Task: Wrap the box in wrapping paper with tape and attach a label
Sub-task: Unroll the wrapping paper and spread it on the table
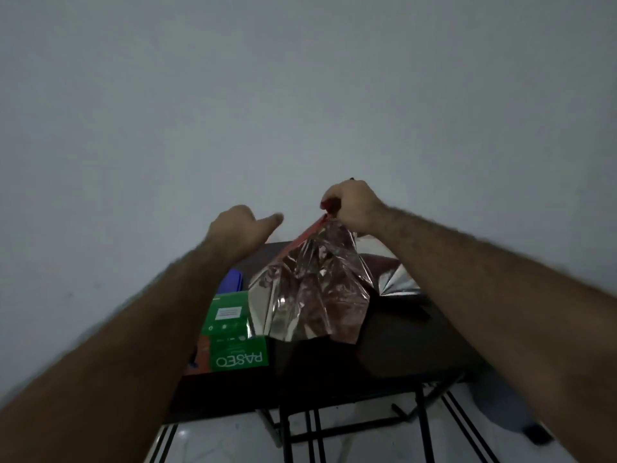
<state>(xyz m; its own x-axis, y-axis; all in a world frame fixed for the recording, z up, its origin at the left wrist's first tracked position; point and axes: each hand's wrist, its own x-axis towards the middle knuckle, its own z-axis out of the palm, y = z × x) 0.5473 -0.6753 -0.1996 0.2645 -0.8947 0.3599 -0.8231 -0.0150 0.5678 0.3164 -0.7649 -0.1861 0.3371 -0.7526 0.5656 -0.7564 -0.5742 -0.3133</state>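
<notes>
A green PASEO box [233,332] lies on the dark table [417,345], partly under a crumpled sheet of shiny metallic wrapping paper [314,289]. My right hand [354,205] is raised above the table's far edge and grips the paper's top corner, where its red edge shows; something red is also in the fist. My left hand [238,230] is lifted beside it, fingers curled and thumb stuck out toward the paper, holding nothing that I can see. No tape or label can be made out.
A blue object [232,280] sits behind the box, and more silver paper [397,279] lies at the table's back right. An orange item [202,355] pokes out left of the box. A plain wall stands behind; black table legs [424,426] and a light floor show below.
</notes>
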